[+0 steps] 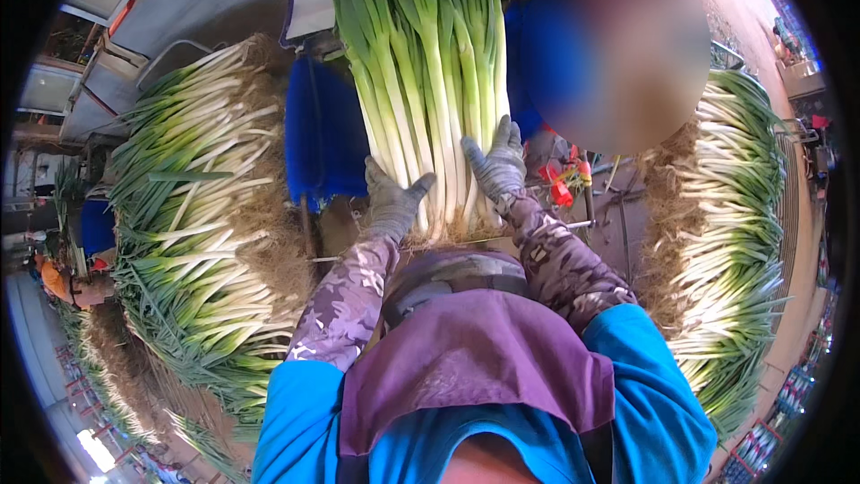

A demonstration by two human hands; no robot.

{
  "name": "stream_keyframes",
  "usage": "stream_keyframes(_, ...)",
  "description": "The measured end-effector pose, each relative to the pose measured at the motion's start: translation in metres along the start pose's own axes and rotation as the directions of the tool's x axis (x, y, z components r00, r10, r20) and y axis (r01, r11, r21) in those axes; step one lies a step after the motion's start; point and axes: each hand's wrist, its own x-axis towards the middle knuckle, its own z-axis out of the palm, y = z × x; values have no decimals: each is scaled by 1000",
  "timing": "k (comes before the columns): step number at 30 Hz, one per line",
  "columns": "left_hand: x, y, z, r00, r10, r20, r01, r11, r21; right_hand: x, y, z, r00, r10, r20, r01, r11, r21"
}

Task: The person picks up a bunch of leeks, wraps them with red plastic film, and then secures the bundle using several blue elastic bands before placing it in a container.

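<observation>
A wide bunch of large green onions (437,107) lies straight in front of me, its rooted ends towards my body and its green leaves pointing away. My left hand (395,200), in a grey glove, presses against the left side of the white stalks near the roots, thumb across the front. On the right side, slightly farther from the roots, my right hand (497,165) rests with its gloved fingers along the outer stalks. The stalks lie side by side between both palms. Blue material (326,128) shows to the left of the bunch.
A long pile of green onions (208,208) lies on the left, roots facing inward. Another pile (725,235) lines the right side. Red and yellow items (563,181) are right of the bunch, near a metal bar (581,224). A blurred area covers the upper right.
</observation>
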Motion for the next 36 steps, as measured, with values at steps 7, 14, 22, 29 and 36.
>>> stream_keyframes(7, -33, 5, -30, 954, 180, 239, -277, 832, 480, -54, 5, -24, 949, -74, 308, 162, 949, -270)
stream_keyframes(14, -26, 0, -15, 926, 278, 255, -360, 854, 377, -44, 14, -32, 934, -37, 354, 126, 965, -232)
stream_keyframes(22, 12, -129, -95, 1000, 29, -2, -29, 999, -39, -66, 163, -163, 907, 355, -227, -201, 839, 507)
stream_keyframes(29, -87, -293, -97, 869, -484, 103, 495, 846, -198, -101, 406, -157, 851, 524, -42, -466, 789, 401)
stream_keyframes(36, -233, -223, 53, 874, -281, 395, 212, 955, 209, 6, 443, -35, 953, 53, 298, 20, 971, -237)
